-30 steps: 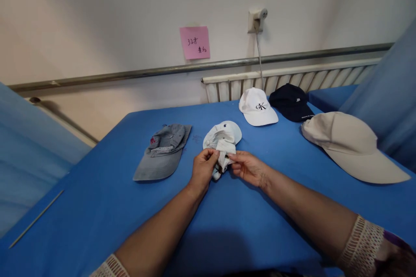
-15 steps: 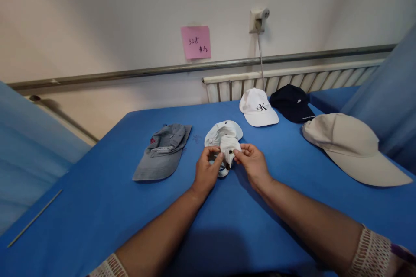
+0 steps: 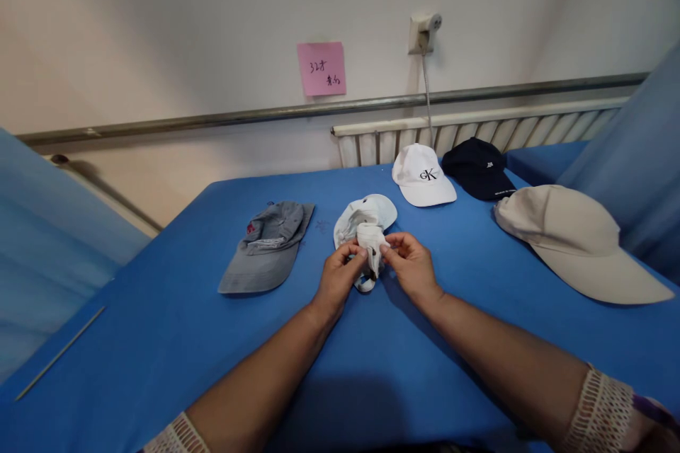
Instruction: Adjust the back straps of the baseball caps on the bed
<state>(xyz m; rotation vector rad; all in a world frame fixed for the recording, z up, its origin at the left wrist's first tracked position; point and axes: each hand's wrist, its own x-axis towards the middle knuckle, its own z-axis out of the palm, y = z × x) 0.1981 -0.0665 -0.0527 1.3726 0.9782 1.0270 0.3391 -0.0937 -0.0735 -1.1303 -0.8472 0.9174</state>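
Note:
A small pale cap (image 3: 372, 209) lies in the middle of the blue-covered table, its inside partly folded up and its back strap towards me. My left hand (image 3: 341, 270) pinches the folded fabric from the left, thumb on top. From the right, my right hand (image 3: 411, 262) pinches the same fabric between thumb and fingers. A dark eyelet or fastener shows on the fabric between the hands. My fingertips hide part of the cap. To its left rests a grey cap (image 3: 265, 248) with a red mark, brim towards me.
Beyond the pale cap sit a white cap (image 3: 422, 177) with black letters and a navy cap (image 3: 477, 166). A large beige cap (image 3: 574, 233) lies at right. A thin stick (image 3: 61, 352) is near the left edge. A radiator (image 3: 478, 131) and rail stand behind.
The folded fabric between my fingers has turned slightly and narrowed, and its dark spot has shifted a little left. Both hands keep their pinch; the other caps stay in place.

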